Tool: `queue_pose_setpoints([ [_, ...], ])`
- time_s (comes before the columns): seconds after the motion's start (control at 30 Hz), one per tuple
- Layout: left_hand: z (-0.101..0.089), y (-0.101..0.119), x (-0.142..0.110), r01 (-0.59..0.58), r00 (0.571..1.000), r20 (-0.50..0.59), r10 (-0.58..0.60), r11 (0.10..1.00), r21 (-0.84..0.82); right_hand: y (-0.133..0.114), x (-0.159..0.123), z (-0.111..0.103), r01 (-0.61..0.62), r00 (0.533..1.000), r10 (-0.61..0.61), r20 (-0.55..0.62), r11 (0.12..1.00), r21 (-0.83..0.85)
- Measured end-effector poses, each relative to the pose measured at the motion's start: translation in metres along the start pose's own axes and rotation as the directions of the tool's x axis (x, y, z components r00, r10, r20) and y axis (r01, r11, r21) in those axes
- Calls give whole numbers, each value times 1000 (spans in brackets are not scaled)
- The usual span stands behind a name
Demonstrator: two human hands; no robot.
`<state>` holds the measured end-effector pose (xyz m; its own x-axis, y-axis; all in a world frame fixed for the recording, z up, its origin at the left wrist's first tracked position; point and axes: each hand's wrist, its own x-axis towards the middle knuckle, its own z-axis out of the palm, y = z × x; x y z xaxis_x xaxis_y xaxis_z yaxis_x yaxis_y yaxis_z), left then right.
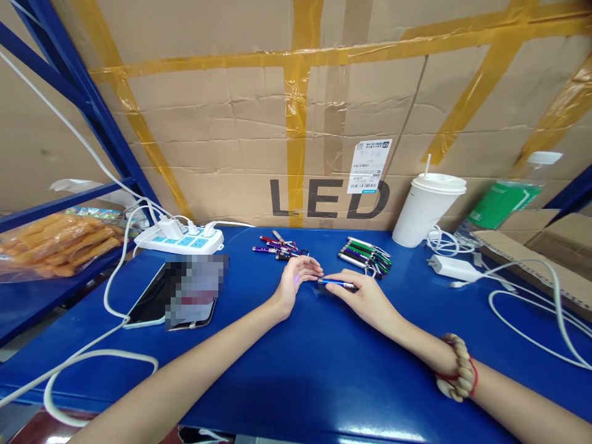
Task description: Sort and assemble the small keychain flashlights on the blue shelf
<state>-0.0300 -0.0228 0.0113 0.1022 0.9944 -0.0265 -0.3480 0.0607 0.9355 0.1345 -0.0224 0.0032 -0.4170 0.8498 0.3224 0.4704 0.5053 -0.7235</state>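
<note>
My right hand point(365, 297) rests on the blue table point(296, 364) and grips a small blue pen-shaped torch point(337, 283), its tip aimed left. My left hand point(296, 279) lies just left of that tip with palm turned toward it and fingers loosely spread; a faint purple glow shows on the palm. Behind my left hand lies a small heap of coloured pen torches point(280, 246) with key rings. A second, tidier bundle of pen torches point(365, 256) lies behind my right hand. A beaded bracelet point(457, 376) is on my right wrist.
A white power strip point(182, 240) with plugged chargers sits at back left, its cables looping over the table. A phone and tablet point(180, 296) lie at left. A white lidded cup point(428, 209) stands at back right, beside a white charger point(451, 267) and cardboard boxes point(546, 246).
</note>
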Motion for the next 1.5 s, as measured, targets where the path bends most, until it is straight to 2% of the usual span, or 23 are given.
queue_pose_setpoints([
  [0.37, 1, -6, 5, -18, 1000, -23, 18, 1000, -5, 1, 1, 2, -12, 999, 13, -47, 1000, 16],
  [0.63, 1, -5, 3, -20, 1000, -1, 20, 1000, 3, 0, 1, 2, -2, 1000, 4, -26, 999, 48],
  [1.2, 2, -3, 1, 16, 1000, 0, -16, 1000, 9, -2, 1, 3, -87, 996, 85, 27, 991, 98],
  [1.5, 3, -2, 3, 27, 999, -16, -27, 999, -25, -2, 2, 1, -57, 998, 54, 43, 995, 78],
])
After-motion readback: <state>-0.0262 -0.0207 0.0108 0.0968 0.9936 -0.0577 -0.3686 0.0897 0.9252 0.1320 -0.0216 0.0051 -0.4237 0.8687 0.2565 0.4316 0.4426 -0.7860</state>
